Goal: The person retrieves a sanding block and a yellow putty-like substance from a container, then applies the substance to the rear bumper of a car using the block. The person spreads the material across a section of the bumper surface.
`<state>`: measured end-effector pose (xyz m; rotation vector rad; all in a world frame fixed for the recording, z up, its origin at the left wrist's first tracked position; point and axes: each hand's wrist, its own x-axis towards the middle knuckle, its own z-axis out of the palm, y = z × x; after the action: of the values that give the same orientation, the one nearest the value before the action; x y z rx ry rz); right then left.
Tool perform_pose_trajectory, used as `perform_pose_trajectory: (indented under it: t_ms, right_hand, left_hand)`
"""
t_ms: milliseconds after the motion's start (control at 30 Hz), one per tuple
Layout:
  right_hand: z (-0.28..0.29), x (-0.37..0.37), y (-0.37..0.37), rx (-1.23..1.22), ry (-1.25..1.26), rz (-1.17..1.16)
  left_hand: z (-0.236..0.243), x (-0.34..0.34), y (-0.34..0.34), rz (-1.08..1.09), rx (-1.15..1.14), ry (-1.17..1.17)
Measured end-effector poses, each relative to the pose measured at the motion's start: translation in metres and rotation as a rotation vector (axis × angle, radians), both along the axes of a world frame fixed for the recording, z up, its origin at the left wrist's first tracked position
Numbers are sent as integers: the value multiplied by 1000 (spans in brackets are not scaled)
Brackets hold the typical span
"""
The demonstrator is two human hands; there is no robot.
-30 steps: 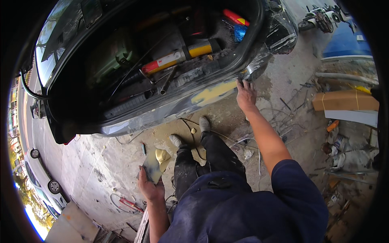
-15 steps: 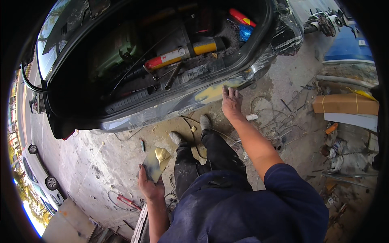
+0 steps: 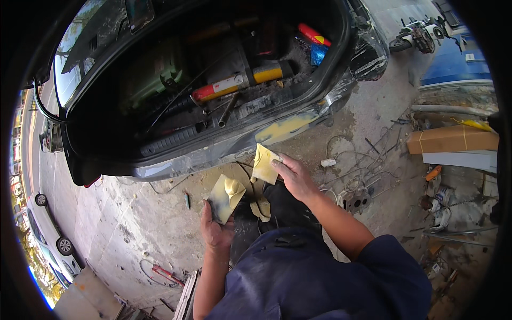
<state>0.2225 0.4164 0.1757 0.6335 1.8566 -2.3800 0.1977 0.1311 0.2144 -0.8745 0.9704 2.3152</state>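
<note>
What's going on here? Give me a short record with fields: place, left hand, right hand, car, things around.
place: concrete ground behind a car with its boot open
left hand: holds a flat board with a blob of yellowish filler on it
right hand: holds a yellow-smeared spreader, close to the board
car: dark bumper with a yellow filler patch; boot holds a red and yellow cylinder
things around: cardboard box, loose wires, red pliers

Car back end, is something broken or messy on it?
Yes. The rear bumper has a yellowish filler patch over dark, scuffed paint. The right hand holds a putty-smeared spreader, the left hand a board with putty. Wires litter the ground.
</note>
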Motion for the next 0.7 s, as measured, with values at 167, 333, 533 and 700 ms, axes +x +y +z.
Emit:
perform_pose_trajectory:
  t_ms: [167, 333, 533, 700]
  right_hand:
    - [62, 13, -23, -87, 65, 90]
    - [57, 21, -28, 548, 321, 256]
    - [-69, 24, 42, 1028, 110, 248]
    - [-176, 16, 141, 1177, -218, -214]
  left_hand:
    - [2, 0, 33, -33, 22, -50]
    - [4, -5, 32, -31, -31, -57]
    - [18, -17, 22, -22, 124, 93]
    - [20, -16, 12, -15, 172, 46]
